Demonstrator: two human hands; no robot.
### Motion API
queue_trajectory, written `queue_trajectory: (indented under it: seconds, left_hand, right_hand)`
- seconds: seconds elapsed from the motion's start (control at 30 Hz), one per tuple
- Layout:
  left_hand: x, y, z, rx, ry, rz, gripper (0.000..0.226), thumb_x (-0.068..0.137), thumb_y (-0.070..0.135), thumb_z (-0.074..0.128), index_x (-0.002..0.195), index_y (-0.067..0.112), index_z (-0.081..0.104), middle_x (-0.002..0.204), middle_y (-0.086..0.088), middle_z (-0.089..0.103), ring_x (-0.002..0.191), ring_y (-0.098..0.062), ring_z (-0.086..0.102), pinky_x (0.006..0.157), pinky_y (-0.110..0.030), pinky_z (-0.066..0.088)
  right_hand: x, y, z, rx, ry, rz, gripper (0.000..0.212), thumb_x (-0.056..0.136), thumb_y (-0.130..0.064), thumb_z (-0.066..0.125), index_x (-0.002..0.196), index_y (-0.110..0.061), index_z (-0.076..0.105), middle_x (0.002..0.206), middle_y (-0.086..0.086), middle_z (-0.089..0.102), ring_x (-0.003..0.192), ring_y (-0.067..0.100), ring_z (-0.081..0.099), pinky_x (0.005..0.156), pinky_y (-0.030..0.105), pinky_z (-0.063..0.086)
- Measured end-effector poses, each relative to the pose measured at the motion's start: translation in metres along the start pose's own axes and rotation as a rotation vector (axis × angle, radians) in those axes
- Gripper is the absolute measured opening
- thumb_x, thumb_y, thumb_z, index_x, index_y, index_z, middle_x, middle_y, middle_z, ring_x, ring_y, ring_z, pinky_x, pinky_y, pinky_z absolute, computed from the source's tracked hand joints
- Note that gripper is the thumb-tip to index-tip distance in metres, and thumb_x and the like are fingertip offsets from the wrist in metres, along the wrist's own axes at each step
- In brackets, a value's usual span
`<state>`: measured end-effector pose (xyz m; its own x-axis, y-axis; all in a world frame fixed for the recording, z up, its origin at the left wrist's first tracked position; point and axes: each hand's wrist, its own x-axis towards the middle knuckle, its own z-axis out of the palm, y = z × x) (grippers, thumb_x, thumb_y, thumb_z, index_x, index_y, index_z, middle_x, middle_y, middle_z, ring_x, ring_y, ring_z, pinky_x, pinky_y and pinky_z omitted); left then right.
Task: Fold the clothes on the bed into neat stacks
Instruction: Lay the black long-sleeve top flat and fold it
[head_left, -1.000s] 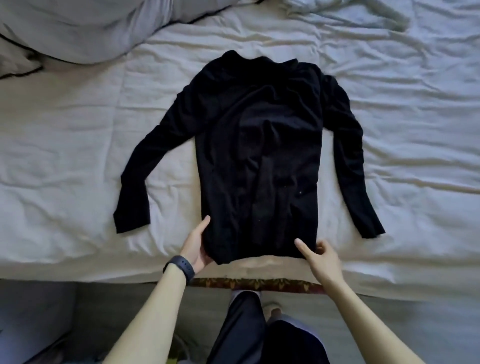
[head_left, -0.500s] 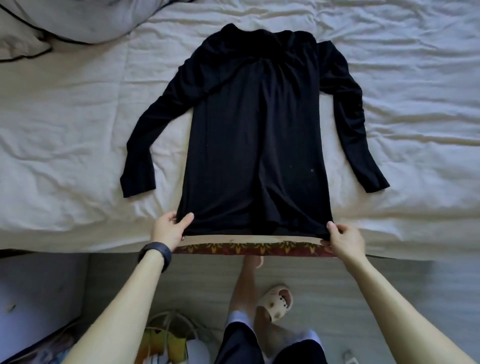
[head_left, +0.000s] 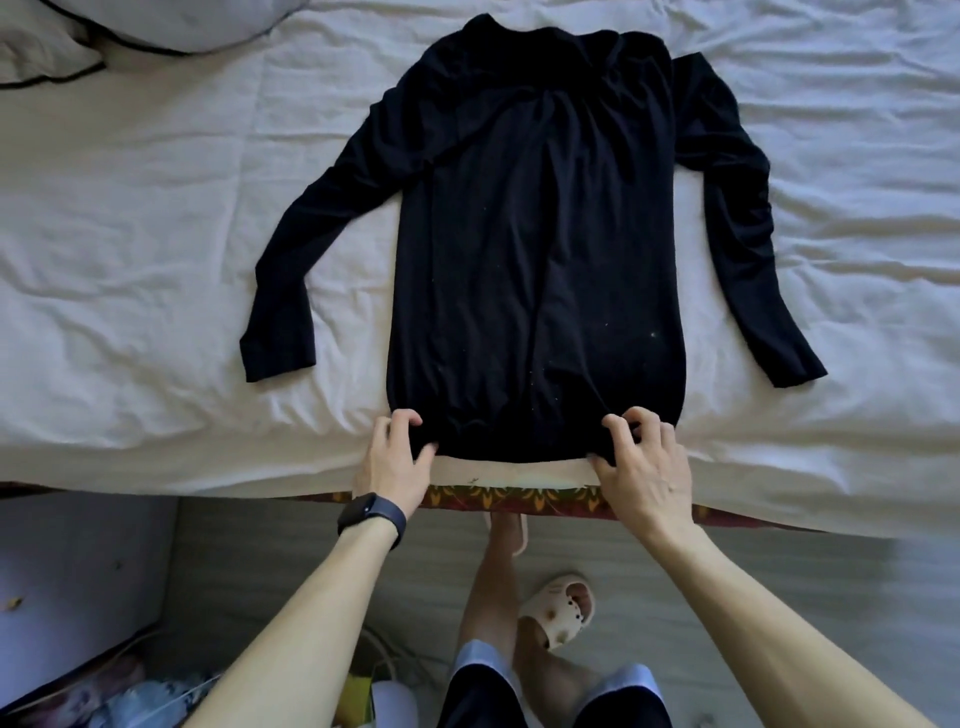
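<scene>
Now the black long-sleeved top (head_left: 535, 260) lies flat on the bed (head_left: 130, 234), collar toward 12 o'clock, hem at the 6 o'clock edge by the person. Half a second ago the hands held the hem's outer corners, pulled wide. Both have since slid inward. The left hand (head_left: 397, 457) has its fingers curled, pinching the hem at about 7 o'clock. The right hand (head_left: 644, 462) does the same at about 5 o'clock, and the cloth bunches between them. The sleeves are splayed out toward 8 and 4 o'clock, unfolded. I'd judge the smoothing done and the first fold about to begin, likely lifting the hem toward 12 o'clock. No stack shows yet.
</scene>
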<state>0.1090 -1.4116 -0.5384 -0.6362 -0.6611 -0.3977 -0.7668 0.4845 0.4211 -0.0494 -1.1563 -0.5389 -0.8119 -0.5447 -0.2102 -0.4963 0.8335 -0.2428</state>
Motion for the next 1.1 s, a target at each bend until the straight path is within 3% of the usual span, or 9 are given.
queue_trajectory:
  seconds: [0.1,0.23,0.37,0.5,0.63,0.77,0.9,1.03,1.1]
  left_hand:
    - [0.001,-0.006,-0.012,0.113,-0.007,0.09,0.018,0.096,0.025,0.06,0.113,0.02,0.056,0.11,0.002,0.055,0.087,-0.026,0.061,0.063,-0.033,0.045]
    - [-0.009,-0.003,-0.029,0.411,-0.183,0.104,0.034,0.094,0.026,0.061,0.124,0.017,0.046,0.121,-0.002,0.048,0.1,-0.025,0.057,0.071,-0.034,0.045]
    - [-0.004,0.012,-0.041,0.541,-0.099,0.053,0.025,0.094,0.033,0.057,0.11,0.016,0.05,0.113,-0.004,0.054,0.102,-0.027,0.056,0.08,-0.035,0.042]
    - [0.003,0.013,-0.039,0.556,-0.233,0.11,0.025,0.094,0.051,0.052,0.084,0.03,0.043,0.095,0.004,0.055,0.081,-0.021,0.056,0.066,-0.032,0.043]
    - [0.004,0.0,-0.042,0.45,-0.266,0.145,0.04,0.096,0.056,0.053,0.07,0.027,0.043,0.069,0.009,0.056,0.062,-0.013,0.054,0.05,-0.027,0.037]
    - [-0.007,0.003,-0.04,0.609,-0.089,0.194,0.033,0.092,0.062,0.051,0.09,0.03,0.049,0.102,0.008,0.056,0.085,-0.019,0.056,0.067,-0.033,0.04]
    - [-0.008,0.025,-0.02,0.655,-0.102,0.132,0.059,0.085,0.065,0.061,0.127,0.027,0.043,0.136,-0.002,0.038,0.114,-0.03,0.05,0.084,-0.042,0.046]
    - [0.004,0.028,-0.01,0.621,-0.08,0.183,0.036,0.095,0.04,0.058,0.125,0.023,0.048,0.125,-0.004,0.044,0.106,-0.028,0.052,0.076,-0.037,0.043]
    - [0.011,0.021,-0.017,0.538,-0.143,0.219,0.027,0.099,0.038,0.054,0.122,0.023,0.054,0.116,-0.002,0.054,0.102,-0.026,0.056,0.075,-0.035,0.045]
  right_hand:
    - [0.001,0.012,-0.007,0.093,-0.087,0.027,0.034,0.083,0.001,0.067,0.116,-0.006,0.062,0.113,0.014,0.055,0.1,0.037,0.055,0.067,0.043,0.052]
    - [-0.012,0.026,-0.028,0.206,-0.045,0.122,0.029,0.091,0.001,0.051,0.118,-0.006,0.058,0.115,0.014,0.054,0.098,0.034,0.055,0.071,0.037,0.046]
    - [-0.018,0.042,-0.045,0.372,0.074,0.368,0.026,0.091,-0.002,0.049,0.115,-0.012,0.051,0.113,0.009,0.048,0.076,0.032,0.047,0.071,0.039,0.038]
    - [-0.017,0.055,-0.048,0.572,0.094,0.557,0.026,0.093,-0.006,0.041,0.11,-0.024,0.036,0.087,0.0,0.052,0.076,0.027,0.053,0.061,0.036,0.037]
    - [-0.008,0.053,-0.039,0.66,0.097,0.601,0.029,0.096,-0.014,0.05,0.125,-0.02,0.05,0.1,0.0,0.061,0.09,0.025,0.058,0.079,0.036,0.045]
    - [-0.006,0.048,-0.032,0.677,0.036,0.567,0.046,0.089,-0.041,0.073,0.124,-0.021,0.051,0.105,-0.005,0.058,0.095,0.015,0.055,0.082,0.03,0.042]
    - [0.001,0.047,-0.024,0.679,0.023,0.624,0.034,0.091,-0.041,0.07,0.108,-0.023,0.046,0.091,-0.003,0.058,0.089,0.024,0.057,0.076,0.034,0.042]
    - [0.0,0.049,-0.021,0.71,0.102,0.566,0.022,0.095,-0.042,0.063,0.088,-0.028,0.047,0.08,-0.008,0.059,0.072,0.009,0.056,0.057,0.029,0.039]
    - [-0.008,0.052,-0.021,0.7,0.136,0.555,0.019,0.093,-0.031,0.064,0.09,-0.029,0.046,0.083,-0.007,0.06,0.072,0.012,0.057,0.058,0.03,0.042]
